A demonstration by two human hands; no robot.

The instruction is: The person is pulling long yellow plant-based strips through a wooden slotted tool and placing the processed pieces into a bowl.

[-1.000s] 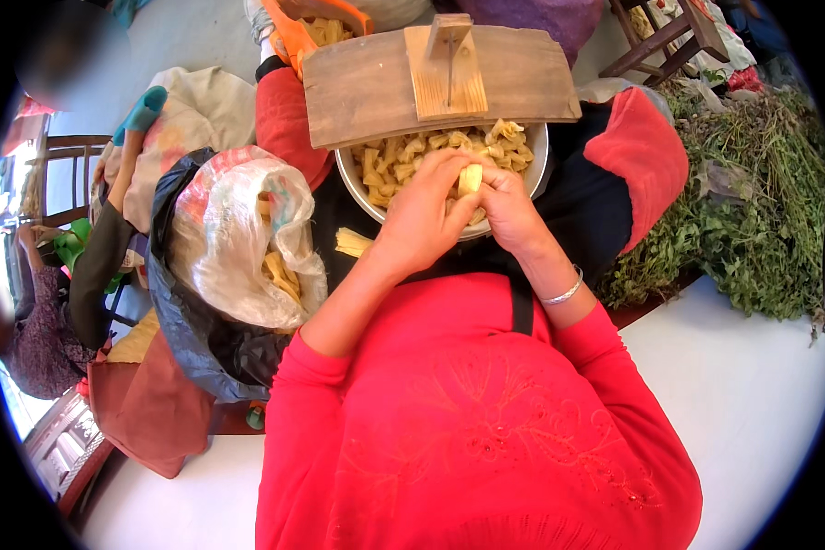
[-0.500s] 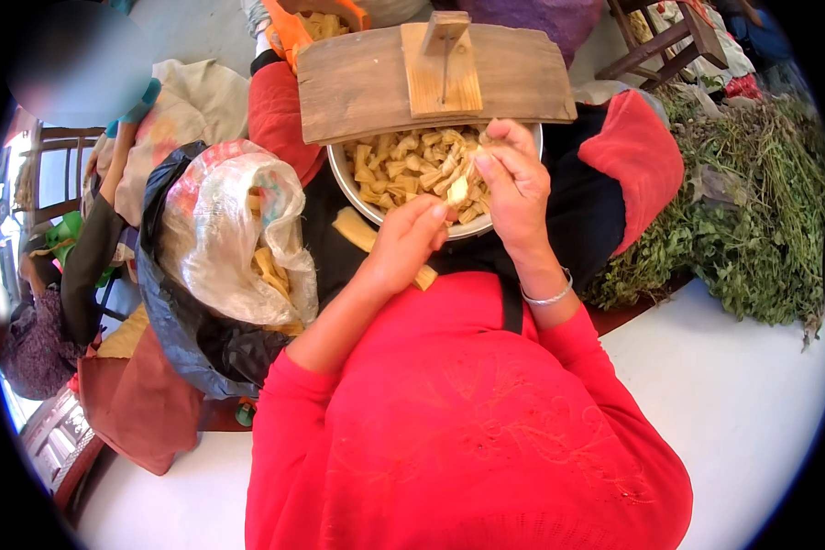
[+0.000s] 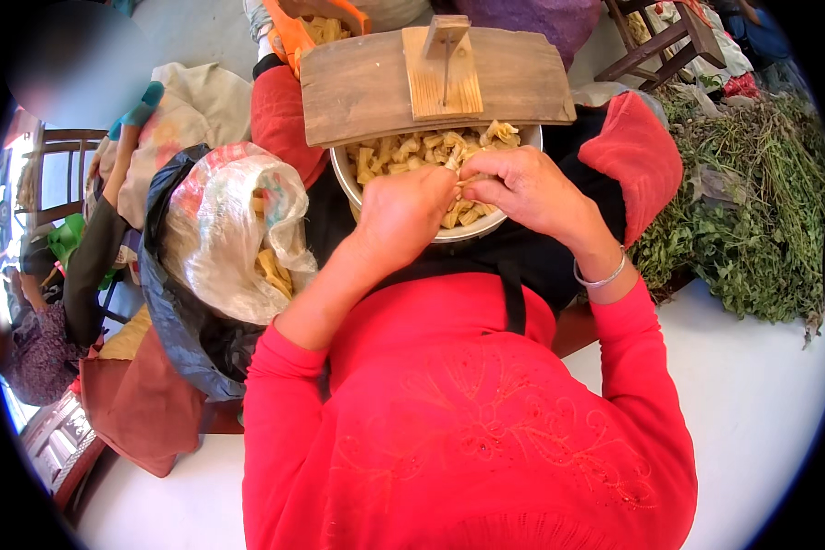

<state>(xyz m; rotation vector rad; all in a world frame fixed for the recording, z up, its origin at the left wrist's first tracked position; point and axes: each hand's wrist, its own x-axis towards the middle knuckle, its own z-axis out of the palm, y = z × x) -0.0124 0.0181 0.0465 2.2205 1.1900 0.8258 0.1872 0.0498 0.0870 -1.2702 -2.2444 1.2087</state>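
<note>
Both hands meet over the near rim of a round metal basin (image 3: 343,179) full of knotted, tan-yellow pieces (image 3: 390,156). My left hand (image 3: 403,215) is closed, its fingertips pinching one end of a small yellowish strip (image 3: 458,176). Thumb and fingers of my right hand (image 3: 533,190) pinch the same strip from the other side. Most of the strip is hidden by the fingers. A wooden board (image 3: 357,92) with an upright handle-like block lies across the far part of the basin.
Left of the basin stands a dark plastic bag (image 3: 170,298) with a whitish inner sack (image 3: 215,229) holding more yellow pieces. Leafy green stalks (image 3: 752,220) are heaped on the right. Another person's arm (image 3: 96,261) shows at far left; an orange container (image 3: 289,37) is beyond the board.
My right hand has come down and turned inward, and my left hand has risen slightly, bringing the fingertips together. The yellow strip between them is now mostly covered.
</note>
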